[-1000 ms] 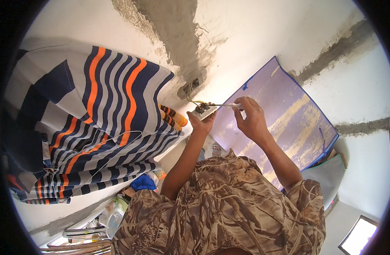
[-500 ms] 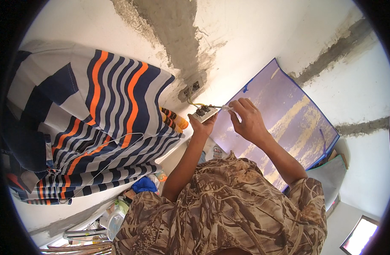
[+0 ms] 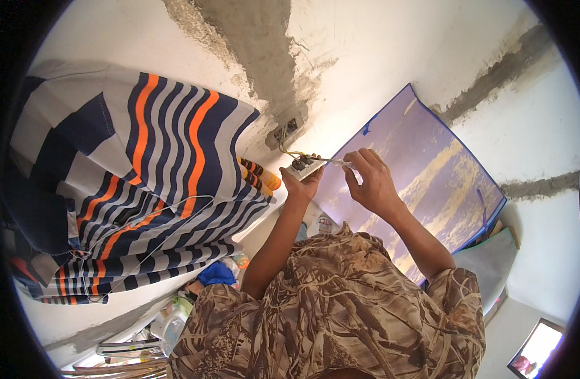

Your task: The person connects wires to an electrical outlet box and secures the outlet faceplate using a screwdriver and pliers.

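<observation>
My left hand (image 3: 303,183) is closed round a white wall-socket plate (image 3: 306,170), its back with dark terminal blocks turned up. Yellow-green and dark wires (image 3: 286,146) run from it to a recessed box (image 3: 286,131) in the wall. In my right hand (image 3: 369,180), thumb and fingers pinch the clear handle of a screwdriver (image 3: 339,162). Its thin shaft points left, and the tip lies at the terminals on the plate. Whether the tip sits in a screw is too small to tell.
A striped cloth (image 3: 170,145) hangs at the left, close to my left forearm. Behind my right hand leans a worn purple board (image 3: 416,170) with blue edging. Grey cement patches (image 3: 252,50) mark the white wall. Piled items, with a blue cloth (image 3: 216,273), lie lower left.
Both hands keep almost the same place and grip. My right hand has shifted very slightly to the right with the screwdriver.
</observation>
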### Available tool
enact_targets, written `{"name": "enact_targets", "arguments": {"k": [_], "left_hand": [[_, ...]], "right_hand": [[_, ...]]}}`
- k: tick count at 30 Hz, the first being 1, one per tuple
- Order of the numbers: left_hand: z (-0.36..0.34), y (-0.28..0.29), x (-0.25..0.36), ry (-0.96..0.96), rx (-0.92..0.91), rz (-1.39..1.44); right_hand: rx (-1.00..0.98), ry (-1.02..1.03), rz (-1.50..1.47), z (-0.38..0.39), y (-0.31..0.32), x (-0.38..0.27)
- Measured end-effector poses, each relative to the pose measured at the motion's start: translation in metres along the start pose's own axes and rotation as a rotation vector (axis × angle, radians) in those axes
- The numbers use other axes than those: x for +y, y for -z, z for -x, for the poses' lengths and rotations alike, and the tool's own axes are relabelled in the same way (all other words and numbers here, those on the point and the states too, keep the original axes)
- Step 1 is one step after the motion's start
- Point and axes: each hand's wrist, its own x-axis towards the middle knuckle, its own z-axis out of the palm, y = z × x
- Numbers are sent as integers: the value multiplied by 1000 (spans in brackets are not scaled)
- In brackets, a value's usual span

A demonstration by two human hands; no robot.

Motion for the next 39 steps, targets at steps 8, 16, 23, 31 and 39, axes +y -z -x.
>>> {"name": "enact_targets", "arguments": {"k": [8, 16, 23, 31, 39], "left_hand": [[7, -8, -1, -17, 59, -30], [4, -5, -1, -26, 23, -40], [1, -4, -2, -26, 29, -73], [-7, -5, -5, -43, 78, -21], [-17, 5, -3, -59, 51, -12]], "right_hand": [[12, 8, -13, 6, -2, 3], [-5, 65, 52, 15, -6, -1], [-166, -90, 22, 8, -3, -2], [-226, 208, 46, -6, 8, 16], [-391, -68, 54, -12, 13, 15]]}}
